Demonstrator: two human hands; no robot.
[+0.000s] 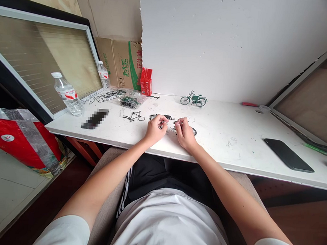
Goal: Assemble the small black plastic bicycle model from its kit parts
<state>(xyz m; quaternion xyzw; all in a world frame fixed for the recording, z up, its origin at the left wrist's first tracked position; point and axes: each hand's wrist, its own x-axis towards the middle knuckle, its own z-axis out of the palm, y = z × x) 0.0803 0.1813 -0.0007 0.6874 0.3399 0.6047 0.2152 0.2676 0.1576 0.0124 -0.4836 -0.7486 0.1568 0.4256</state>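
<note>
My left hand is closed in a pinch just above the white desk, and what its fingertips hold is too small to make out. Close beside it, with a narrow gap between, my right hand also pinches something I cannot make out. Beyond the fingers lies a dark model part. A small spoked wheel shows partly past my right hand. To the left rests a black miniature bicycle frame. An assembled green model bicycle stands upright farther back.
A clear bag of parts and black part frames lie back left. Two water bottles, a cardboard box and a small red box stand there. A phone lies right. The desk's front edge is near my forearms.
</note>
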